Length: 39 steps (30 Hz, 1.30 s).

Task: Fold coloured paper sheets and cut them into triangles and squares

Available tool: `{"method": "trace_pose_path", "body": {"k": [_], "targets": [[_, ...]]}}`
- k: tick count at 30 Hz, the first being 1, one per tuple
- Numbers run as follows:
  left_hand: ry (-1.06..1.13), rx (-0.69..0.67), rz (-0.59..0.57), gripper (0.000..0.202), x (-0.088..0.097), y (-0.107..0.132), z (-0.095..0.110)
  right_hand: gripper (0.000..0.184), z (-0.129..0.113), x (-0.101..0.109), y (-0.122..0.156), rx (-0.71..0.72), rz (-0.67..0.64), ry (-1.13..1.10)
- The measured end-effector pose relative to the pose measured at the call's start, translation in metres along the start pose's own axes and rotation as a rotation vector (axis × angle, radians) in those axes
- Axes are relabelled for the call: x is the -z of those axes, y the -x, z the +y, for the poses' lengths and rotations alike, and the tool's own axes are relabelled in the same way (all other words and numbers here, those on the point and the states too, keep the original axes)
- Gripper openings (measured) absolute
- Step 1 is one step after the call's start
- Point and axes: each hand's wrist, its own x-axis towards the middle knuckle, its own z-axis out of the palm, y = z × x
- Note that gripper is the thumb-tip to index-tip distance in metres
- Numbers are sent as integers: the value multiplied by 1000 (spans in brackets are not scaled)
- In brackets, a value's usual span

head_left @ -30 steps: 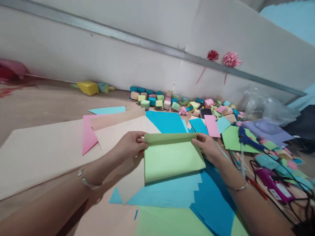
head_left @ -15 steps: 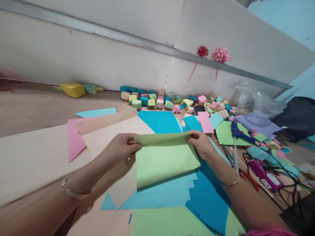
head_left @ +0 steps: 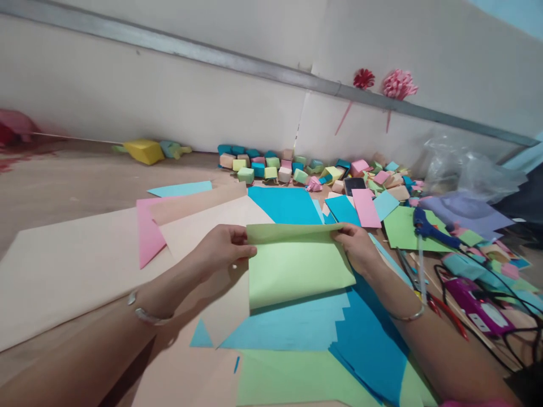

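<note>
You are holding a pale-green, roughly rectangular paper sheet (head_left: 299, 271) by its far corners, over the near-middle of the worktop. Your left hand (head_left: 231, 246) is pinching the far left corner, thumb on top and fingers nearly closed; your right hand (head_left: 353, 244) is gripping the far right corner the same way. A darker strip is running along the far edge between them, and the near side is curving softly.

The likeliest trouble is a skewed or wrinkled strip — one hand pulling harder or sitting farther off than the other would be causing it. With only the corners pinched, the middle could be buckling under uneven tension. Whether the near edge is touching the fanned light-blue paper sheets (head_left: 284, 328) below, you cannot tell from here; if it is, dragging could be shifting them or the deep-blue paper sheets (head_left: 369, 333) to the right. Farther right, the dark-blue glue gun (head_left: 436, 233) is lying on a bright-green paper sheet (head_left: 396, 229) — a wide elbow swing could be knocking it.
</note>
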Motion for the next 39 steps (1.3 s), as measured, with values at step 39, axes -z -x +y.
{"method": "trace_pose_path", "body": {"k": [39], "targets": [[-904,-723,-293,37,-21,7,10,60,3,-20,24,466,-49,1063]]}}
